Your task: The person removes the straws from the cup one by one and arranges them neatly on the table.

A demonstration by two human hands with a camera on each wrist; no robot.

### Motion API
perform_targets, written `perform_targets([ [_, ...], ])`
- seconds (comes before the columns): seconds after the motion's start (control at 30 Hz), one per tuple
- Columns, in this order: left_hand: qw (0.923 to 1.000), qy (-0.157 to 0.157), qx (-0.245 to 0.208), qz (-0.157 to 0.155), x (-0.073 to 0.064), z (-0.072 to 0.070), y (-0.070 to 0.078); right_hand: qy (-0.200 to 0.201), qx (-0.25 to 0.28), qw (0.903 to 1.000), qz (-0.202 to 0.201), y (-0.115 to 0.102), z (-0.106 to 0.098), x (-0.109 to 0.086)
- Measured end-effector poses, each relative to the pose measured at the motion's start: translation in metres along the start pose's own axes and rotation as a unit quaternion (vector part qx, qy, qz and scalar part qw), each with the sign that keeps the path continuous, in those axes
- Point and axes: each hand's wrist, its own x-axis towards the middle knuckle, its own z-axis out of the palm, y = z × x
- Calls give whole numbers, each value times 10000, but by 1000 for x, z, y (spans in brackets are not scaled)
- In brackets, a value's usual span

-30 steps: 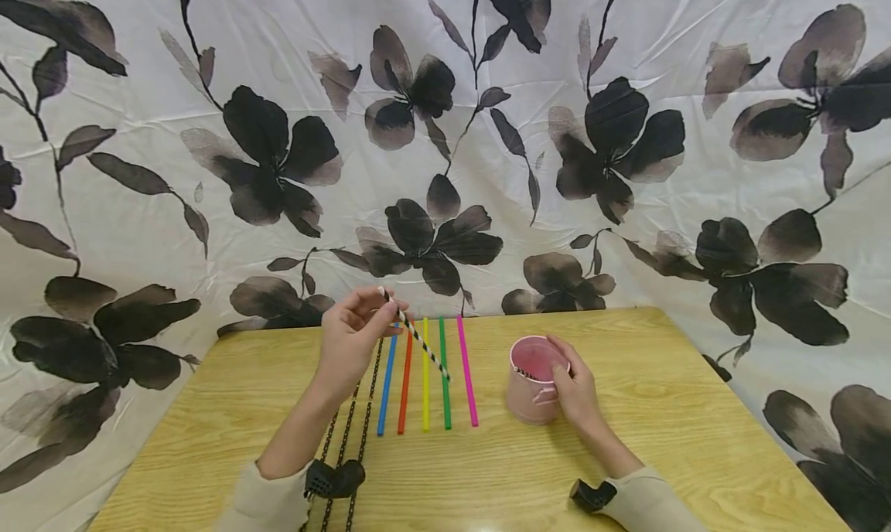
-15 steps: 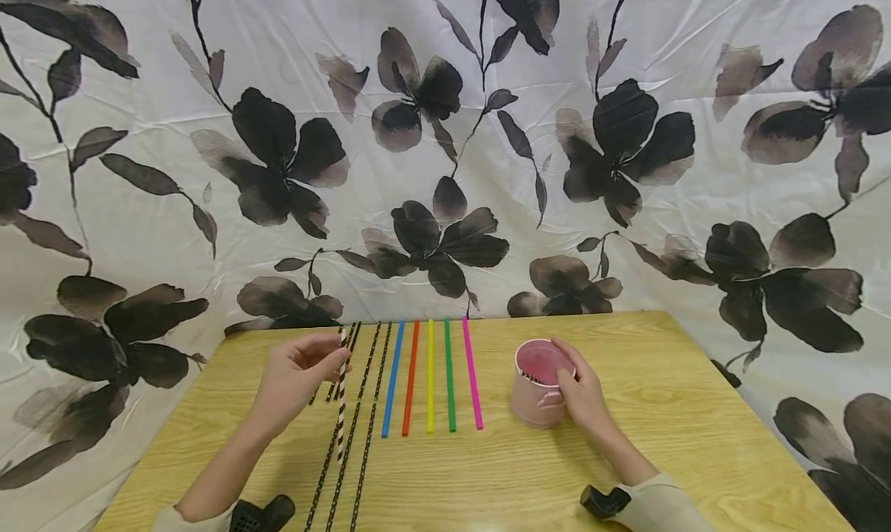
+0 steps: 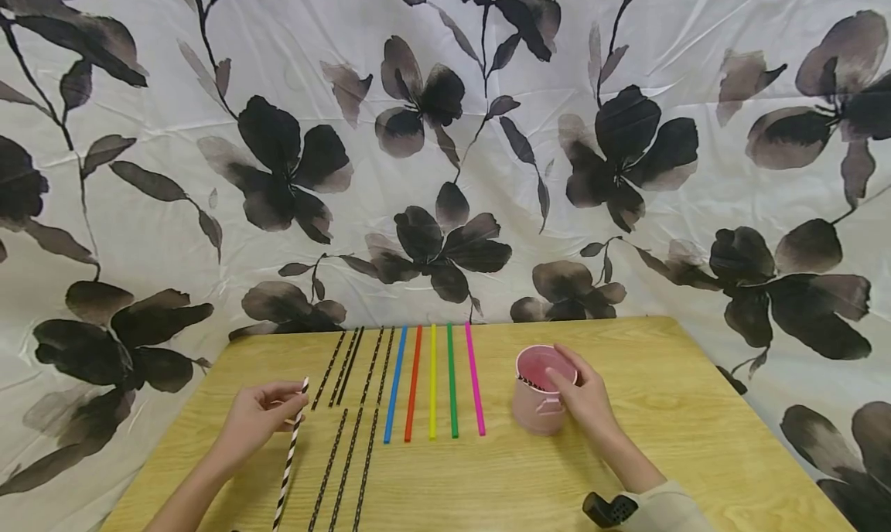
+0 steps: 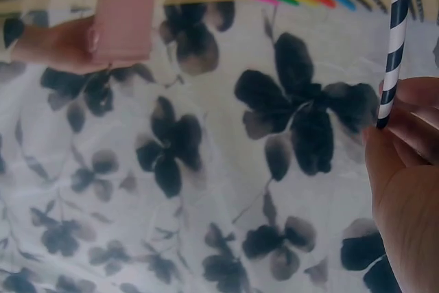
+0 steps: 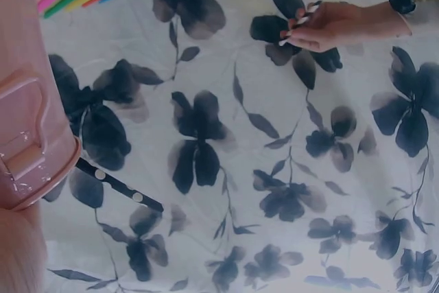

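Note:
My left hand [image 3: 259, 422] pinches a black-and-white striped straw [image 3: 288, 470] near its upper end, over the left side of the table. In the left wrist view the striped straw [image 4: 396, 39] stands out from between thumb and fingers. My right hand [image 3: 592, 404] grips a small pink bucket [image 3: 534, 417] by its rim and side, thumb at the opening. Inside the bucket leans a dark straw; the right wrist view shows a black straw with white dots [image 5: 120, 184] poking past the rim. Most of the right hand is out of that view.
Between the hands lie a blue straw [image 3: 395, 385], a red straw [image 3: 414, 385], a yellow straw [image 3: 433, 385], a green straw [image 3: 452, 385] and a pink straw [image 3: 476, 385]. Several black patterned straws [image 3: 346, 470] lie left of them. A floral cloth [image 3: 445, 145] hangs behind the table [image 3: 626, 362].
My left hand has moved left and toward me, carrying the striped straw from above the coloured straws to beyond the black ones. The right hand and bucket have stayed in place.

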Motion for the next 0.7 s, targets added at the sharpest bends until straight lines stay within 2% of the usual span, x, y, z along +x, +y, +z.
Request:
perform_targets([
  [0.2,9989,0,80,-461,1,-10,-20,-99,-12,9994,-325,3,2,-5],
  [0.33,9972,-99,70,-739,3,-14,-30,-244,27,9990,-385,-1,2,-6],
  [0.47,9945,-110,-8,-1039,3,-15,-37,-369,77,9984,-423,-11,1,-11],
  [0.7,9918,-67,90,-1275,7,-12,-42,-442,-147,9972,-591,-21,1,-17],
])
